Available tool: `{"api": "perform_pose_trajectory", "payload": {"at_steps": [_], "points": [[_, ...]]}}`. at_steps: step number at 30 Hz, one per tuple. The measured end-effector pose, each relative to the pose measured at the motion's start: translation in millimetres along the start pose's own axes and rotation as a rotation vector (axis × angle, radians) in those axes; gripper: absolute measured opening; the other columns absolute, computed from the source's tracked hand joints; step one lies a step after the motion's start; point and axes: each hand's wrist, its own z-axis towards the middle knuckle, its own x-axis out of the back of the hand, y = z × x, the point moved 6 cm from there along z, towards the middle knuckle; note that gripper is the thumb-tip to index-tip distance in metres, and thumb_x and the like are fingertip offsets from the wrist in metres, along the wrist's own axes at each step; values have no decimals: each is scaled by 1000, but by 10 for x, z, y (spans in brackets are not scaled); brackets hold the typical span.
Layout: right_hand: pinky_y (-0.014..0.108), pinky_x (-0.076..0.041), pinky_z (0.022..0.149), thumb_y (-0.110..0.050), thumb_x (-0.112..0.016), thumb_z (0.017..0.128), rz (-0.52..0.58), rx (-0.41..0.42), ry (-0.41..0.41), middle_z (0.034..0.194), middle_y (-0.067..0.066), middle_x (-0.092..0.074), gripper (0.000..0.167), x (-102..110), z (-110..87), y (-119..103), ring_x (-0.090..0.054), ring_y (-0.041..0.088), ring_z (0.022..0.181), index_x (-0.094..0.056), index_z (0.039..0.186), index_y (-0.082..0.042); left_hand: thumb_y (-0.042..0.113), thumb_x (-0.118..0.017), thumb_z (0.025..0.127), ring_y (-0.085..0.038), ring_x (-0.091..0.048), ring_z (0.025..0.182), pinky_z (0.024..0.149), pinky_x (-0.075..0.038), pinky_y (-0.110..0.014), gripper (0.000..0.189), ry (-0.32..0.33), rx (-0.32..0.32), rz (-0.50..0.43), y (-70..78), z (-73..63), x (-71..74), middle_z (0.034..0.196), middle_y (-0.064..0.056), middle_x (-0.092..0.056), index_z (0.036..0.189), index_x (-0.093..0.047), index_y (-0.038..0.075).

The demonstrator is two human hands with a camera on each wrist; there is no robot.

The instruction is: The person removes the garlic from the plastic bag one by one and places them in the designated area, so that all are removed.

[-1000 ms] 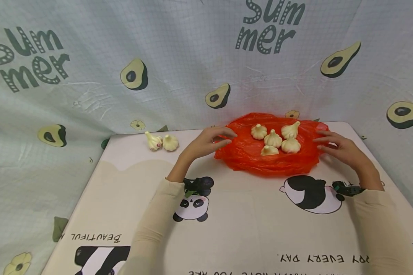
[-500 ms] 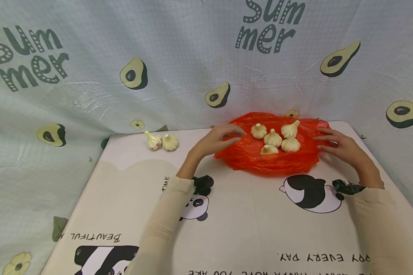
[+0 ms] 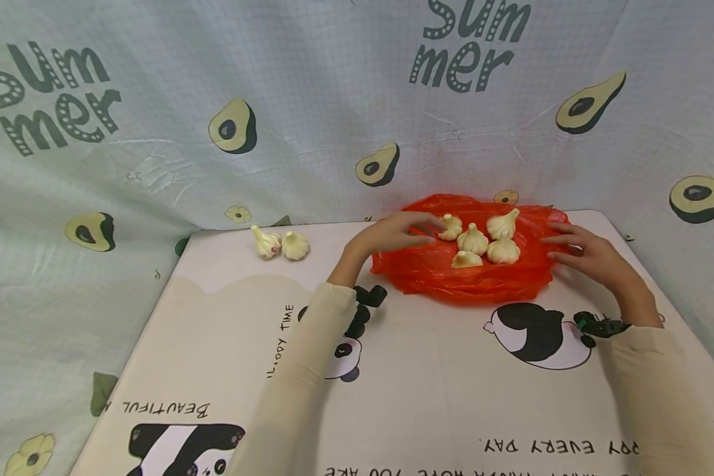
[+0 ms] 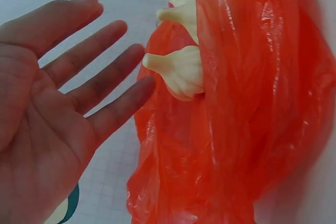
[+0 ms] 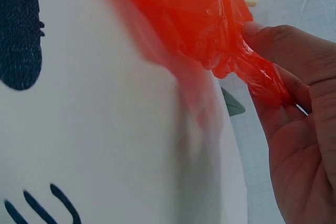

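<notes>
A crumpled red plastic bag (image 3: 428,281) lies spread at the table's back right. Several garlic bulbs (image 3: 473,240) sit in its opening. Over the bag's left side reaches my left hand (image 3: 393,235), its fingertips right at the leftmost garlic bulb (image 3: 451,228). In the left wrist view that hand (image 4: 52,114) has its fingers extended and spread beside a garlic bulb (image 4: 181,74), holding nothing. My right hand (image 3: 595,258) is at the bag's right edge; the right wrist view shows its thumb (image 5: 278,45) against the bag, with the plastic caught between thumb and fingers.
Two more garlic bulbs, one with a long stem (image 3: 266,244) and a rounder bulb (image 3: 295,245), lie at the table's back left. A printed cloth (image 3: 303,132) hangs behind the table (image 3: 428,396), whose cover carries panda drawings.
My left hand has moved right from the bag's left edge, across to the leftmost bulb inside. My right hand has stayed at the bag's right edge, and the bulbs have not moved.
</notes>
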Motion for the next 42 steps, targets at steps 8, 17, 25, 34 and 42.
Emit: {"api": "perform_pose_trajectory", "payload": {"at_steps": [8,17,25,34,42], "points": [[0,-33,83,-21,-68,99,-2,-12,-11,156,26,-37,40,1,3,2,-30,53,141,-64,130,4,19,-65,101,-19,-57,127,104,-48,-25,40,-148,127,-65,-193,299,-113,139,-9,-61,138,-60,7],[18,-43,94,-17,-69,98,-16,-24,-8,156,25,-37,38,30,3,-11,-31,52,141,-65,130,3,13,-68,98,-25,-54,132,101,-50,-25,44,-256,142,-206,-253,519,-237,137,-10,-62,141,-59,6],[-5,-28,79,-10,-69,97,17,-9,6,155,26,-38,35,31,-7,-32,-31,53,140,-65,129,5,8,-70,95,-17,-58,119,100,-51,-25,34,-252,148,-328,-322,616,-465,126,-8,-66,129,-68,2],[-3,-29,81,-15,-68,99,30,-30,-20,157,25,-36,37,-1,6,-16,-28,52,143,-64,131,4,16,-68,98,-15,-58,106,95,-54,-27,29,-246,224,-342,-346,677,-527,120,-2,-66,125,-73,8],[-3,-29,81,-18,-67,100,29,-23,-14,156,24,-37,38,-1,2,-19,-30,51,142,-64,130,4,13,-70,96,-14,-57,114,96,-52,-25,31,-259,288,-439,-289,734,-568,124,-3,-68,126,-72,6]]}}
